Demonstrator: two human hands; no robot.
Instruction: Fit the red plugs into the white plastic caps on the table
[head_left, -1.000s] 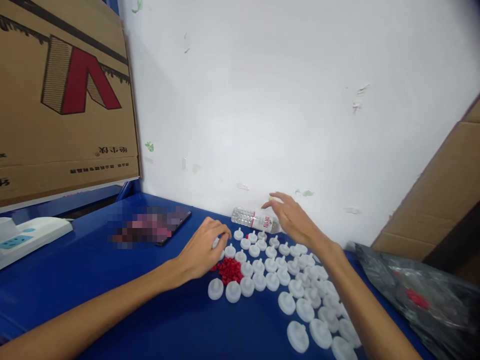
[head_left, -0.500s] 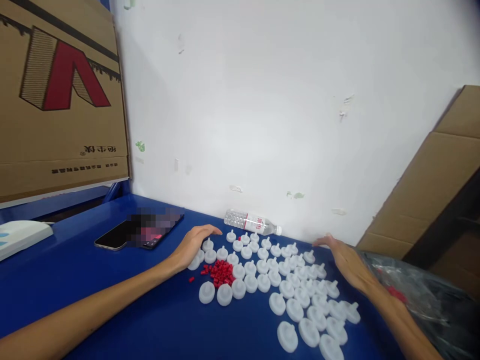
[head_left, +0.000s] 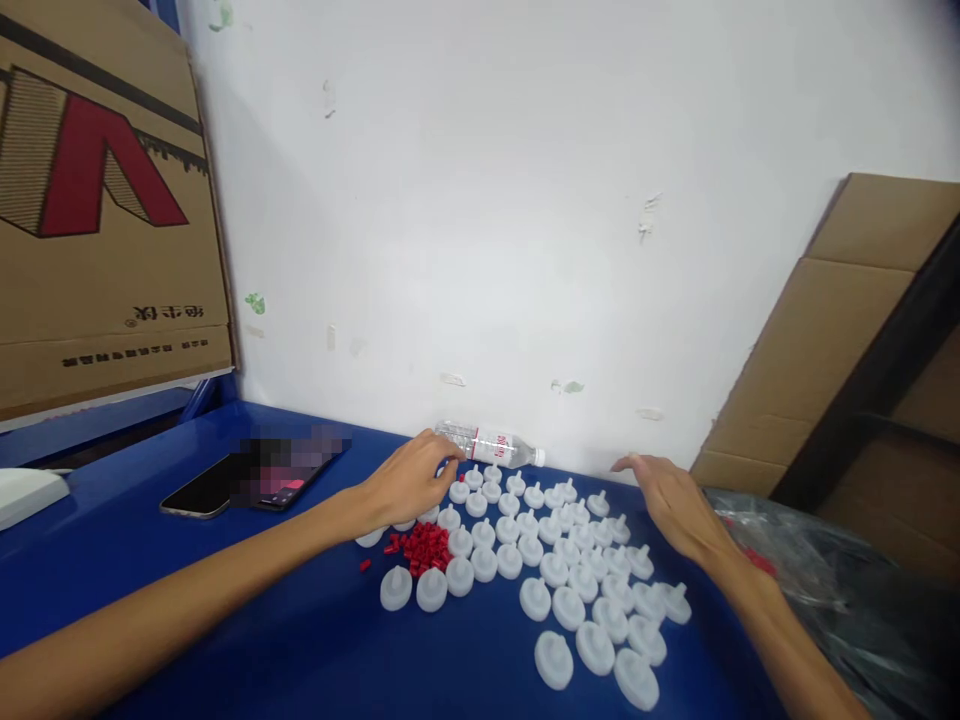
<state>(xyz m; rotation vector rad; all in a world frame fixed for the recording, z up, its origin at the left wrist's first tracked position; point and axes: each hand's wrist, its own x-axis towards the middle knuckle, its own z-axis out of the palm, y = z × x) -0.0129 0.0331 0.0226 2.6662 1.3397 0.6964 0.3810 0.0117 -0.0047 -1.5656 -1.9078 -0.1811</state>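
Observation:
My left hand (head_left: 420, 475) is over the back left of the white plastic discs with stems (head_left: 507, 530), its fingers bent and thumb a little apart. Just beneath its fingertips, a small red piece (head_left: 461, 478) lies among the discs. At the right edge of the discs, my right hand (head_left: 671, 500) is open with its fingers extended leftward and nothing visible in it. The discs rest stem up in a broad group on the blue table (head_left: 315, 640). A heap of small red caps (head_left: 427, 550) sits at their left, partly ringed by discs.
Against the white wall lies a clear plastic bottle (head_left: 495, 447), behind the discs. Phones (head_left: 199, 487) lie at the left, near a white device (head_left: 30, 500). A printed carton (head_left: 112, 230) stands far left; cardboard (head_left: 810, 340) and a dark plastic bag (head_left: 847, 620) are at right.
My left hand has moved right and over the back left discs, its fingers curling down toward the red piece. My right hand stays beside the discs. The whole view has shifted slightly.

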